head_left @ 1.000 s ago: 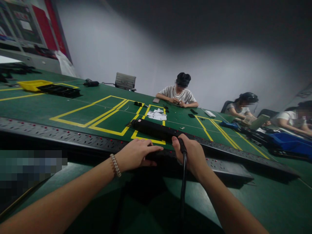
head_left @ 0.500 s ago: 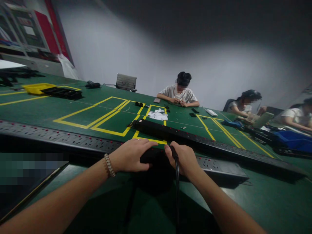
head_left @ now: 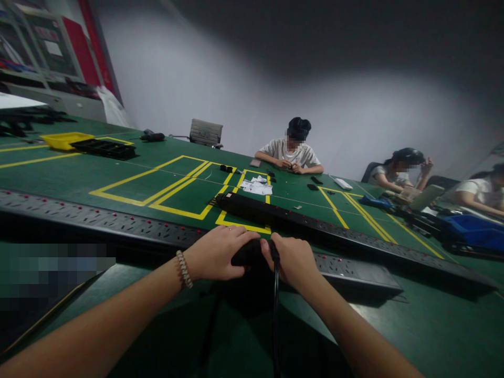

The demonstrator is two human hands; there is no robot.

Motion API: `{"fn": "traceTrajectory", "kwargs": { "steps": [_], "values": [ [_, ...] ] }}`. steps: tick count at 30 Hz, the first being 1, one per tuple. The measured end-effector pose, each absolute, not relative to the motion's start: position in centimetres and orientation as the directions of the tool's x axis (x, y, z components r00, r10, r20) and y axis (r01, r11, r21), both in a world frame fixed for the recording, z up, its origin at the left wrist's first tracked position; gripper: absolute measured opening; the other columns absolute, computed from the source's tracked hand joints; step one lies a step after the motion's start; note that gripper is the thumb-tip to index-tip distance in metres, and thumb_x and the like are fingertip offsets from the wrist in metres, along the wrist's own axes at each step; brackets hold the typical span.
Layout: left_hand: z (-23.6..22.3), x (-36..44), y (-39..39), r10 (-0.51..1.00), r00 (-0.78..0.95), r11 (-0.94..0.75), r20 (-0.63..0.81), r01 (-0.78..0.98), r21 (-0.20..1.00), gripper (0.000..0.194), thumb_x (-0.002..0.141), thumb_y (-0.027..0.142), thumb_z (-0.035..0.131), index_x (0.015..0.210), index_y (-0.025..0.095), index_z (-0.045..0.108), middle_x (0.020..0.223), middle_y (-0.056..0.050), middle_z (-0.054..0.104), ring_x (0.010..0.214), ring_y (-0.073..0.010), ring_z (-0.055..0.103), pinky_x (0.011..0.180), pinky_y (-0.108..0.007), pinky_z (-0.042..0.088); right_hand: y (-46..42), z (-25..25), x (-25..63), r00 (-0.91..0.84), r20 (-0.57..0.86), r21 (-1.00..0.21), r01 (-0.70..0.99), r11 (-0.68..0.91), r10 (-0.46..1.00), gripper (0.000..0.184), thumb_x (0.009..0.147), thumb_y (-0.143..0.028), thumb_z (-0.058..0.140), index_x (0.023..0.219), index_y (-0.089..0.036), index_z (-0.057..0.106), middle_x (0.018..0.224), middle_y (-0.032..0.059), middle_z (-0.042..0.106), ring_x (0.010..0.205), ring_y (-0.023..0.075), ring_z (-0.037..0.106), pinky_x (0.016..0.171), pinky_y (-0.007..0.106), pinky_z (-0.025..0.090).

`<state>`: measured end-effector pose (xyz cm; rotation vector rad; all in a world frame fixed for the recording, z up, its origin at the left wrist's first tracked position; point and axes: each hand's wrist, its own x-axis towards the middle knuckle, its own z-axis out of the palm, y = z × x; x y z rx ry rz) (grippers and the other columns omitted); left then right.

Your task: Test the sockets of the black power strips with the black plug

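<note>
In the head view my left hand (head_left: 216, 253), with a beaded bracelet at the wrist, wraps round a dark black object (head_left: 246, 254) whose kind I cannot make out. Close against it, my right hand (head_left: 295, 258) is closed on the end of a black cable (head_left: 276, 315), which hangs down towards me. The plug end is mostly hidden by the fingers. Just beyond both hands lies a long black power strip (head_left: 358, 274) with red dots along its top. A second long power strip (head_left: 331, 229) lies behind it at a slant.
The green table (head_left: 444, 320) carries yellow tape outlines. White papers (head_left: 256, 186) lie mid-table. A yellow tray (head_left: 63, 140) and a black tray (head_left: 104, 149) stand at the left, a blue bin (head_left: 476, 231) at the right. A person (head_left: 290, 152) sits opposite; others sit at the right.
My right hand and the cable end have moved slightly left, closer to my left hand and the black object. My left hand has shifted a little right in the view.
</note>
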<state>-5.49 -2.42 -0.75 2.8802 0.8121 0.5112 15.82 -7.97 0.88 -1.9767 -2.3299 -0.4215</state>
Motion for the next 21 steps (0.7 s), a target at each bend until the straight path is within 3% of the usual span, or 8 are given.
{"fn": "traceTrajectory", "kwargs": {
  "steps": [21],
  "values": [
    [-1.0,-5.24,-2.57,0.54,0.795,-0.841,0.278,0.498,0.21,0.058,0.081,0.042,0.068,0.136,0.028,0.056,0.116,-0.008,0.063,0.104,-0.0287,0.062,0.092,-0.044,0.049,-8.73,0.8,15.05,-0.217,0.209,0.228,0.959,0.168,0.954,0.034,0.103,-0.045,0.036,0.094,-0.022,0.06,0.076,0.0072,0.074,0.068,0.0276,0.074,0.056,0.029,0.039]
  ]
}}
